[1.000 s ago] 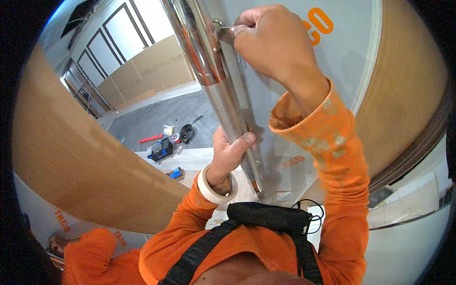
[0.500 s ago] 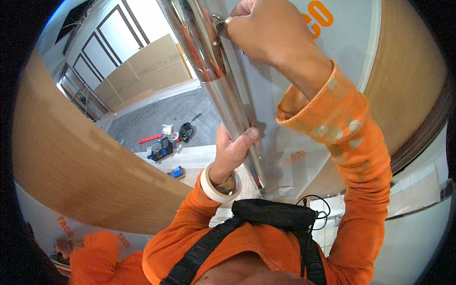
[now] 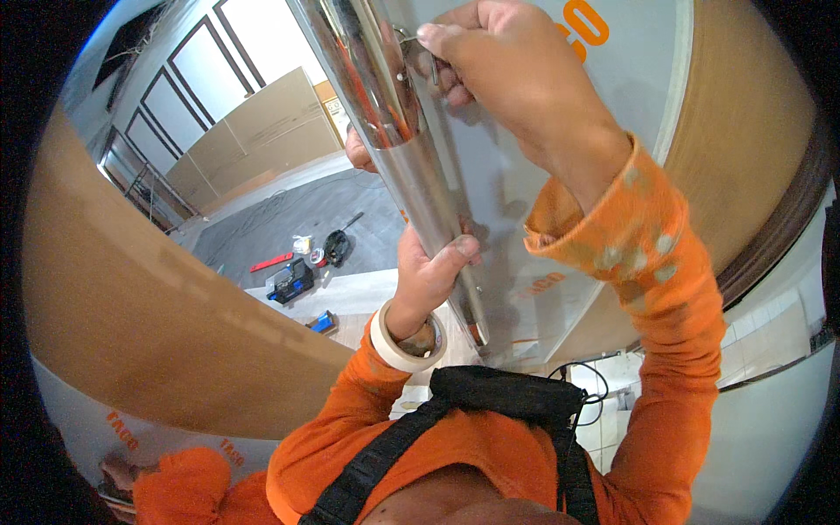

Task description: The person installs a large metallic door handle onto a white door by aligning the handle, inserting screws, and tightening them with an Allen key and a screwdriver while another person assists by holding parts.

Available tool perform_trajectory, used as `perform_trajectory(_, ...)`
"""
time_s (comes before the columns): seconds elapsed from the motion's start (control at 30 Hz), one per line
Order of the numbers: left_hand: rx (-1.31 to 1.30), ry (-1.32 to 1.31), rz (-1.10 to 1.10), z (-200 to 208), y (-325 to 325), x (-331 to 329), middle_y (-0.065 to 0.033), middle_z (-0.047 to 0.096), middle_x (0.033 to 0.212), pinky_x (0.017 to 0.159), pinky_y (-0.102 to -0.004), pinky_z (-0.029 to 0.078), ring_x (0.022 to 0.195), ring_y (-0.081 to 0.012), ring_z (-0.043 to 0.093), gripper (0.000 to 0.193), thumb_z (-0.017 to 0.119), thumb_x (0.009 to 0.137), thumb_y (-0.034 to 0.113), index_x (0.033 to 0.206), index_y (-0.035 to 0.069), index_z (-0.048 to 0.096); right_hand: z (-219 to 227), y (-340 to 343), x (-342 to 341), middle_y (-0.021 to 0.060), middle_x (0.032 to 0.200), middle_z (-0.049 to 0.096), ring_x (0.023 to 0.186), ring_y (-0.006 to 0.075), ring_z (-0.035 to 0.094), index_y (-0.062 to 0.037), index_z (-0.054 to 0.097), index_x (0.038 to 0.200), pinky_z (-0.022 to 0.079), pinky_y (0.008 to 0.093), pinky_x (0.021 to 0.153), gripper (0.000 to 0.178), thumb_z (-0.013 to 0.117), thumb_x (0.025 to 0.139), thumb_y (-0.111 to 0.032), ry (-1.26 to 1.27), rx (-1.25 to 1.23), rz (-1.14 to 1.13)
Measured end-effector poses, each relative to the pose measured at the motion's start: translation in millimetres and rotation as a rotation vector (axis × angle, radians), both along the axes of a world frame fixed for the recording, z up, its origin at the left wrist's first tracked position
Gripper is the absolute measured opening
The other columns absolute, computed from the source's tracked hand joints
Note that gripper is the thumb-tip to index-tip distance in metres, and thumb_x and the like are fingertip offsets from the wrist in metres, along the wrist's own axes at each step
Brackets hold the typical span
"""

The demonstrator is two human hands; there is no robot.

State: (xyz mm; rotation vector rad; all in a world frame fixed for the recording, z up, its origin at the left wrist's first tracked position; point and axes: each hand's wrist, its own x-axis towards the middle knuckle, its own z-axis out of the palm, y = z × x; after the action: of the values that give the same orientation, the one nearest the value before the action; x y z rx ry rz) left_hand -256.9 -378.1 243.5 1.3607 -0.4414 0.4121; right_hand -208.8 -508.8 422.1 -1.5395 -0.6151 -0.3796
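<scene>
A long shiny metal tubular door handle [image 3: 420, 188] runs slantwise along a door panel [image 3: 516, 166] covered in grey film. My left hand [image 3: 435, 271] is wrapped round the lower part of the tube, thumb on top. A roll of masking tape [image 3: 394, 350] hangs round my left wrist. Higher up, my right hand [image 3: 490, 52] pinches a thin bent metal hex key [image 3: 434, 70] beside the tube. One end of the key points at the tube's side; its tip is too small to make out. Part of another hand [image 3: 357, 150] shows behind the tube's left side.
Curved wood-coloured panels [image 3: 175, 289] stand on both sides. On the dark floor beyond lie a black and blue tool case [image 3: 290, 278], a red bar-shaped tool [image 3: 271, 262] and a black bag [image 3: 336, 248]. At lower left shows an orange-sleeved arm [image 3: 184, 486], perhaps a reflection.
My right hand has turned and opened its fingers somewhat, so the hex key shows more. Another hand has appeared behind the tube. My left hand stays in place.
</scene>
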Motion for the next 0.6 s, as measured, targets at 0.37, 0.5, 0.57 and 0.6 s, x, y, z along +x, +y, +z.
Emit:
perform_trajectory(0.37,0.105,-0.023,0.005,-6,10,2,-0.0070,0.056,0.078,0.053,-0.0294,0.046,0.062,-0.0168,0.056,0.033,0.067,0.078,0.024,0.096,0.001,0.051,-27,1,43,0.0007,0.077,0.053,0.068,0.0193,0.057,-0.0118,0.058,0.079,0.047,0.0329,0.052,0.009,0.061,0.072,-0.016,-1.443,-0.245,-0.749)
perform_trajectory(0.5,0.070,-0.019,-0.001,-8,7,1,-0.0067,0.056,0.080,0.054,-0.0290,0.046,0.063,-0.0168,0.056,0.036,0.069,0.078,0.026,0.097,0.001,0.051,-29,4,48,-0.0007,0.076,0.052,0.066,0.0192,0.057,-0.0124,0.057,0.078,0.043,0.0313,0.051,0.009,0.061,0.071,-0.016,-1.439,-0.193,-0.714)
perform_trajectory(0.57,0.060,-0.011,-0.007,-8,7,1,-0.0066,0.056,0.080,0.054,-0.0290,0.046,0.064,-0.0169,0.057,0.037,0.070,0.078,0.027,0.097,0.002,0.051,-30,4,47,-0.0006,0.076,0.053,0.066,0.0192,0.057,-0.0123,0.057,0.078,0.043,0.0313,0.052,0.009,0.061,0.071,-0.017,-1.405,-0.199,-0.695)
perform_trajectory(0.6,0.053,-0.008,-0.008,-9,7,1,-0.0066,0.056,0.080,0.054,-0.0290,0.046,0.064,-0.0170,0.057,0.037,0.070,0.078,0.026,0.097,0.002,0.051,-31,3,44,-0.0003,0.076,0.053,0.067,0.0193,0.057,-0.0120,0.057,0.078,0.044,0.0316,0.053,0.010,0.061,0.071,-0.017,-1.380,-0.216,-0.684)
